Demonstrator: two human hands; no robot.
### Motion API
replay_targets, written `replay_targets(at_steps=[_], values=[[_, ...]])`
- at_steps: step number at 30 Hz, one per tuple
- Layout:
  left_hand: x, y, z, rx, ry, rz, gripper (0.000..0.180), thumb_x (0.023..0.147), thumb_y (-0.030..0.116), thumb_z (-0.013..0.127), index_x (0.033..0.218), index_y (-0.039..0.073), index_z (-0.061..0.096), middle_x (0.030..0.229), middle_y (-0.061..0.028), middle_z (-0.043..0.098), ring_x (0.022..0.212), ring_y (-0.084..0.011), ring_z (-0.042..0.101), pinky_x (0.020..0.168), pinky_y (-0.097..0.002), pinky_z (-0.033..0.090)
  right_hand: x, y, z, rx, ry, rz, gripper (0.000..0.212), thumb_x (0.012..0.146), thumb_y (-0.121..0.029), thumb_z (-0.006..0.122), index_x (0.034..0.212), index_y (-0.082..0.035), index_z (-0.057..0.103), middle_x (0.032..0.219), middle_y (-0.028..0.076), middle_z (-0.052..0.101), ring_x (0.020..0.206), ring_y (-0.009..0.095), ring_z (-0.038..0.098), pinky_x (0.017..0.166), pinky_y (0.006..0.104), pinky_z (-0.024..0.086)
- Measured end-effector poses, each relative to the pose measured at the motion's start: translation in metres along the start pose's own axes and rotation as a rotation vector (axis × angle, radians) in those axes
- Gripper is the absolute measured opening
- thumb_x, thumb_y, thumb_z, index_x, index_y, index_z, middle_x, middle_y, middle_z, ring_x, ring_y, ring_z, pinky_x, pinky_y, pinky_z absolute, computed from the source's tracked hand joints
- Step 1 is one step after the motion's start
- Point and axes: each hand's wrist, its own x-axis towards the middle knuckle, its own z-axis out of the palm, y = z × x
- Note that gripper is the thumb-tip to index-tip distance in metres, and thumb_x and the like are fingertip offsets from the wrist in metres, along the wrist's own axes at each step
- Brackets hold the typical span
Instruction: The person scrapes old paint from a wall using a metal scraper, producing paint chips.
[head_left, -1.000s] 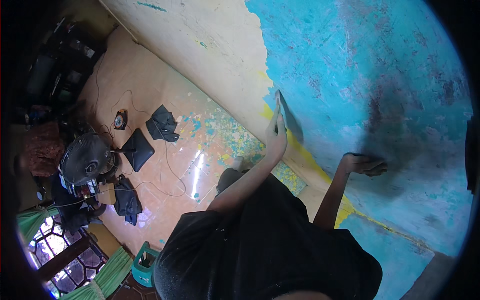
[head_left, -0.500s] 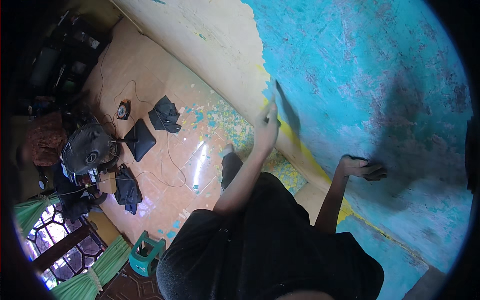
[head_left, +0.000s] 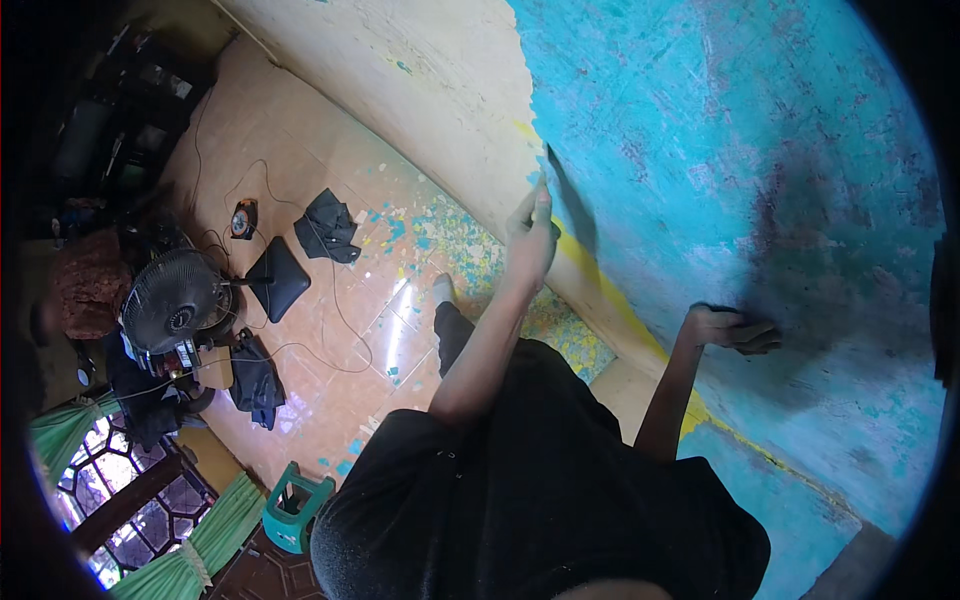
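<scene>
My left hand point(head_left: 530, 245) is closed around a slim scraper point(head_left: 543, 170), its tip against the wall where the blue coat meets the pale surface. Most of the tool is hidden by my fingers. My right hand point(head_left: 738, 332) leans on the blue wall point(head_left: 680, 200) farther right, fingers stretched out and nothing seen in it. Along the ragged paint edge, a yellow strip point(head_left: 620, 305) shows between the blue and the cream-coloured bare wall point(head_left: 450, 110).
Blue, yellow and pale paint flakes point(head_left: 455, 240) litter the tiled floor point(head_left: 330, 310) along the wall base. A black fan point(head_left: 180, 310), dark cloths point(head_left: 328, 226) and loose cords lie to the left. Behind them stands a green plastic stool point(head_left: 292, 508), near a curtained window point(head_left: 130, 500).
My left hand has shifted slightly with the scraper along the paint edge, its thumb now straighter along the tool. My right hand stays on the wall, a little farther right in view.
</scene>
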Motion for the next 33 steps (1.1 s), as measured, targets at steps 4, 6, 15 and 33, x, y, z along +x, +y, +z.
replay_targets(at_steps=[4, 6, 15, 33], values=[[0.005, 0.011, 0.001, 0.020, -0.046, 0.000, 0.046, 0.105, 0.036, 0.044, 0.145, 0.014, 0.047, 0.062, 0.0082, 0.035, 0.049, -0.0029, 0.033, 0.042, -0.0212, 0.027, 0.005, -0.007, 0.000, 0.012, 0.008, 0.064, 0.058, 0.103, -0.020, 0.034, 0.156, -0.017, 0.010, 0.149, 0.029, 0.034, 0.136, 0.056, 0.030, 0.105, 0.0710, 0.023], [0.006, 0.012, -0.003, 0.021, 0.017, 0.025, 0.047, 0.105, 0.035, 0.045, 0.146, 0.011, 0.047, 0.062, 0.0081, 0.035, 0.048, -0.0033, 0.033, 0.043, -0.0212, 0.028, 0.009, -0.007, -0.002, 0.013, 0.020, 0.019, 0.057, 0.103, -0.020, 0.034, 0.156, -0.016, 0.011, 0.149, 0.028, 0.034, 0.135, 0.056, 0.030, 0.106, 0.0706, 0.023], [0.010, 0.004, -0.004, -0.026, -0.016, -0.050, 0.047, 0.105, 0.035, 0.044, 0.146, 0.012, 0.045, 0.064, 0.0077, 0.034, 0.048, -0.0032, 0.032, 0.042, -0.0209, 0.027, 0.019, -0.016, -0.005, 0.067, 0.035, 0.098, 0.049, 0.105, -0.017, 0.031, 0.151, -0.007, 0.021, 0.150, 0.027, 0.034, 0.136, 0.055, 0.031, 0.107, 0.0679, 0.024], [0.027, 0.004, -0.007, 0.146, 0.108, 0.005, 0.050, 0.103, 0.045, 0.043, 0.130, 0.004, 0.057, 0.059, 0.0046, 0.039, 0.047, -0.0049, 0.035, 0.041, -0.0221, 0.029, 0.011, -0.008, 0.005, 0.002, 0.102, -0.034, 0.047, 0.105, -0.016, 0.034, 0.143, 0.010, 0.034, 0.148, 0.028, 0.038, 0.137, 0.053, 0.031, 0.109, 0.0622, 0.026]])
